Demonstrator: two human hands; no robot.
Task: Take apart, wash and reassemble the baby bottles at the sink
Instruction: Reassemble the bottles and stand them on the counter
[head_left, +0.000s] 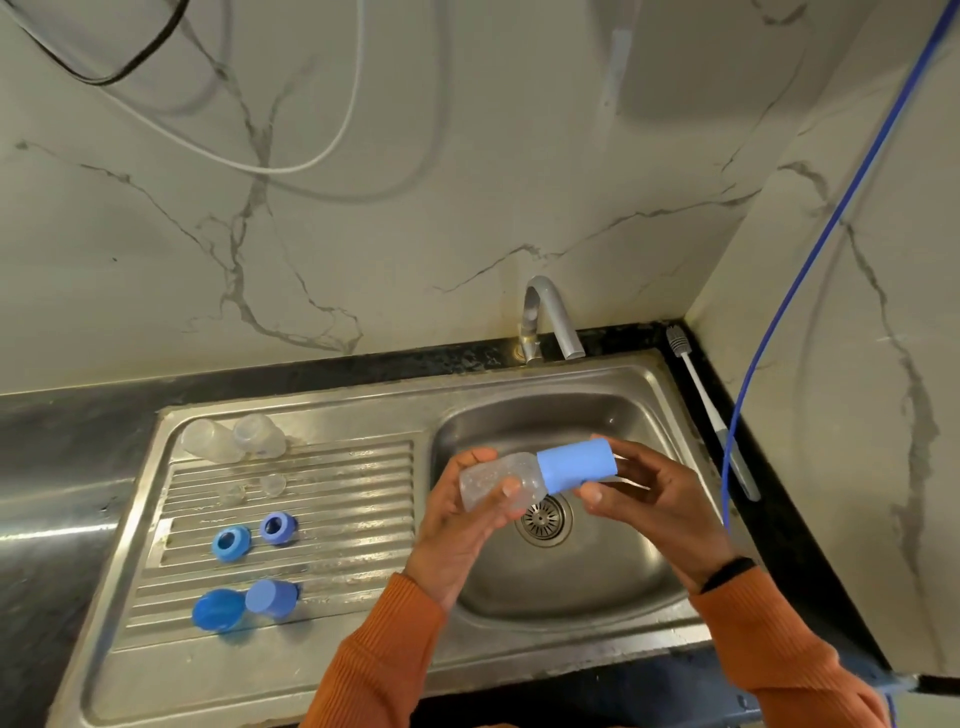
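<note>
Over the steel sink basin (613, 566) I hold a baby bottle sideways. My left hand (462, 525) grips its clear wet body (493, 480). My right hand (644, 493) grips the light blue cap (576, 464) on the bottle's top end. On the ribbed draining board (337, 525) lie two clear bottle bodies (231, 439), two clear teats (272, 484), two blue screw rings (231, 543) and two blue caps (270, 597).
A grey tap (550, 322) rises behind the basin. A white bottle brush (711, 410) lies on the dark counter at the right, beside a blue cable (779, 312) hanging down the marble wall. Dark countertop (57, 467) extends to the left.
</note>
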